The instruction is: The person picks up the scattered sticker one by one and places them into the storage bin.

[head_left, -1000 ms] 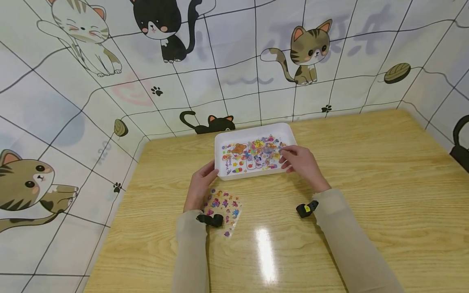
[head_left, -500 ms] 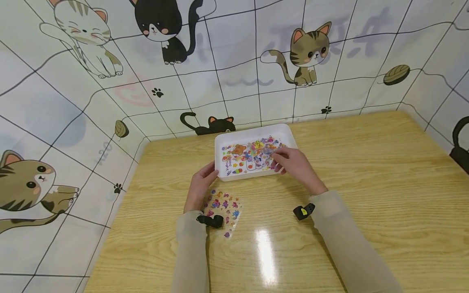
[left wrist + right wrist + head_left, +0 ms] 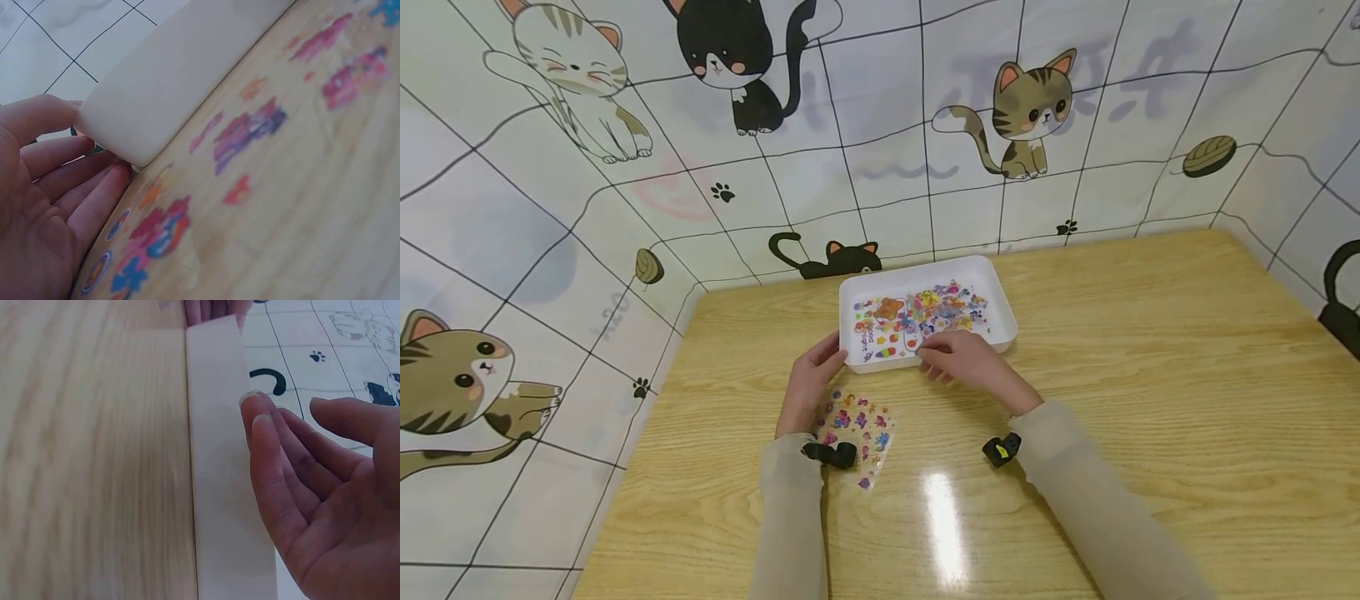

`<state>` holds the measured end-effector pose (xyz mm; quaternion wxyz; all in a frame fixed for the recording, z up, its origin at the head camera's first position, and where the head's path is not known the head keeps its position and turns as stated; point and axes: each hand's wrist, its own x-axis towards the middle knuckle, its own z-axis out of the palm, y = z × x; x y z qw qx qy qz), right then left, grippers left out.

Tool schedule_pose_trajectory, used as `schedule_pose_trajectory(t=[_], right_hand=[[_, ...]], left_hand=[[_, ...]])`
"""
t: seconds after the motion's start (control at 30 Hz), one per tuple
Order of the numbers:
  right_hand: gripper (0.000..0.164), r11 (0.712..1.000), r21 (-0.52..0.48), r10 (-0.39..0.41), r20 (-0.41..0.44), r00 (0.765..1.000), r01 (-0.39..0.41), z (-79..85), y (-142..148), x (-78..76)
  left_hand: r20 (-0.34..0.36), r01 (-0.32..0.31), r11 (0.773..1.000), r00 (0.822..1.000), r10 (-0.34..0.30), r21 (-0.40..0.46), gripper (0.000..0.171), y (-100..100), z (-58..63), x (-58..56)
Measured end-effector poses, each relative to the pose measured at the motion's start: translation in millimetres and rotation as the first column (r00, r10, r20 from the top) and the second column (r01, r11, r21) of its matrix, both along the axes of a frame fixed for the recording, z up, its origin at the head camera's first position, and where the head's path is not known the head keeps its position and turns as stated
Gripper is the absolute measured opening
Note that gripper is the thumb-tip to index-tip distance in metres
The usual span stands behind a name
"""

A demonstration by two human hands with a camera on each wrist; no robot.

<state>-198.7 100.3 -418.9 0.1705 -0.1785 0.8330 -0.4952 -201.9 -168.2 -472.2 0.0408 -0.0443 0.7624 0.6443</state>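
Observation:
A shallow white tray lies near the back of the table, with colourful stickers, a brown bear picture and "good night" lettering inside. My left hand grips the tray's front left corner; in the left wrist view the fingers touch that corner low down. Over the tray's front edge is my right hand. In the right wrist view its fingers bend loosely beside the tray wall, the thumb apart, nothing seen between them. A clear sticker sheet lies by my left wrist.
The wooden table extends to the right and front. Cat-patterned walls stand behind the tray and on both sides. Each wrist wears a black camera strap.
My right hand has moved left and toward me, from the tray's right side to the middle of its front edge. The left hand stays at the corner.

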Motion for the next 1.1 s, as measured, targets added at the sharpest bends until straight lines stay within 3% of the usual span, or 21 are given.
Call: schedule_pose_trajectory(t=[0.23,0.47,0.67,0.93,1.1], right_hand=[[0.031,0.998,0.039,0.055,-0.009,0.998,-0.054,-3.2,-15.2,8.6],[0.038,0.991,0.128,0.044,-0.018,0.999,-0.042,-2.9,-28.0,18.2],[0.043,0.975,0.218,0.071,-0.087,0.994,-0.051,-5.0,-36.5,22.5],[0.051,0.94,0.329,0.107,-0.045,0.993,-0.086,-3.0,-52.1,33.3],[0.044,0.933,0.347,0.131,-0.074,0.989,-0.098,-5.7,-59.5,38.4]], left_hand=[[-0.016,-0.005,1.0,1.0,0.005,0.007,0.042,0.8,0.1,1.1],[-0.012,-0.006,1.0,1.0,0.006,-0.001,0.042,0.1,-0.8,0.8],[-0.014,0.001,1.0,1.0,-0.001,-0.001,0.042,-0.6,-0.4,0.1],[-0.012,0.001,1.0,1.0,-0.001,-0.006,0.043,-0.6,-1.0,-0.7],[-0.002,-0.006,1.0,1.0,0.006,-0.001,0.042,-0.7,-1.9,0.1]])
